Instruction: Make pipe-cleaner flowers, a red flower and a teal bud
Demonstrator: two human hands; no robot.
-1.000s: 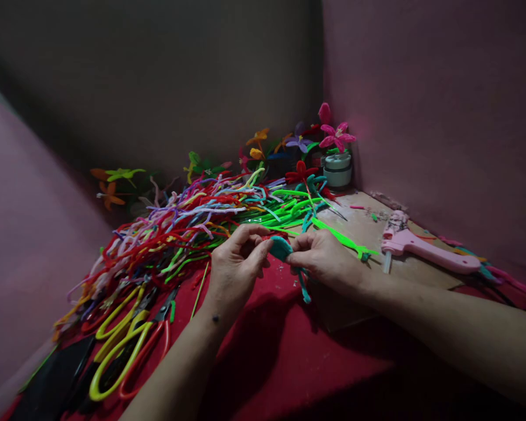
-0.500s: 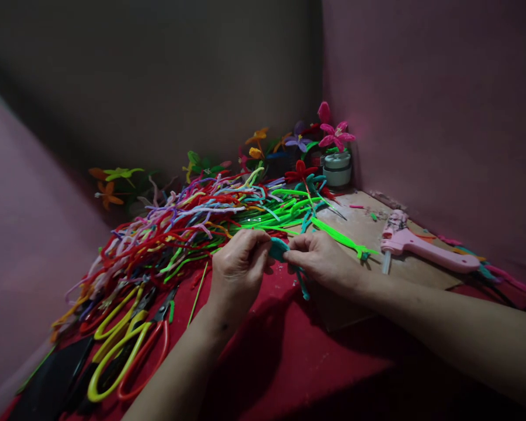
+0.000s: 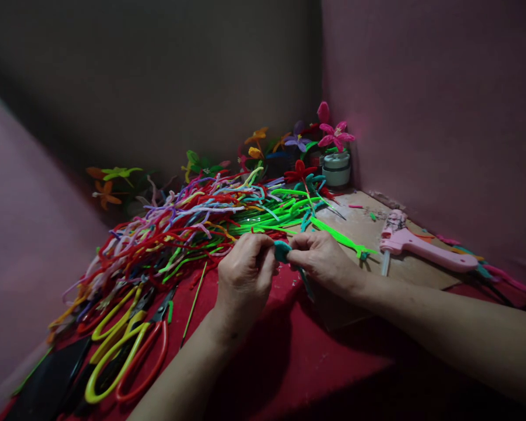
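Between my two hands is a teal pipe cleaner [image 3: 282,251], bent into a petal-like shape, with a loose end hanging below. My left hand [image 3: 248,269] pinches its left side between thumb and fingers. On its right side, my right hand [image 3: 326,260] has thumb and index finger closed on it, partly hiding it. Both hands are held above the red cloth [image 3: 263,351]. Just behind them lies a big heap of coloured pipe cleaners [image 3: 179,222], with bright green ones [image 3: 272,219] closest to my fingers.
A pink glue gun [image 3: 425,248] lies on a brown board [image 3: 416,275] at right. Yellow-handled scissors [image 3: 114,362] and red-handled pliers or cutters [image 3: 144,365] are at lower left beside a black flat object [image 3: 48,380]. A pot [image 3: 336,169] holds a pink flower [image 3: 336,135].
My left hand has shifted slightly right, closer to my right hand. Less of the teal pipe cleaner shows between them, and its hanging end has swung a little.
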